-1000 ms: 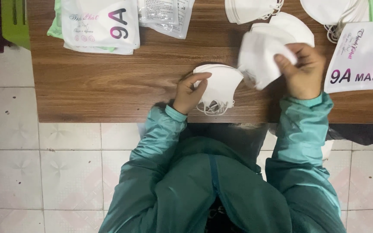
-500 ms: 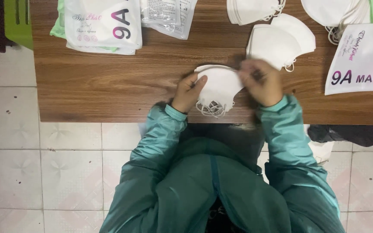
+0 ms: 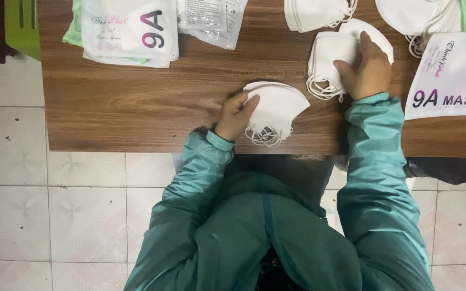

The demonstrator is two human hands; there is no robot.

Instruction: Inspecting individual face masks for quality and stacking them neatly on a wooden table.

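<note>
My left hand [image 3: 237, 114] rests on the left edge of a small stack of folded white face masks [image 3: 276, 110] near the front edge of the brown wooden table [image 3: 136, 108], fingers pressing it down. Their ear loops hang over the table edge. My right hand [image 3: 367, 70] lies on a second pile of white masks [image 3: 327, 62] further back and to the right, fingers curled around one of them. Both arms wear teal sleeves.
White printed mask packages lie at the back left [image 3: 130, 29] and at the right edge [image 3: 451, 78]. A clear plastic bag [image 3: 211, 19] and more mask piles [image 3: 316, 13] sit at the back. A tiled floor lies below the table's front edge.
My right hand has left the stack by my left hand and moved back right onto the second mask pile. The left hand has stayed on its stack.
</note>
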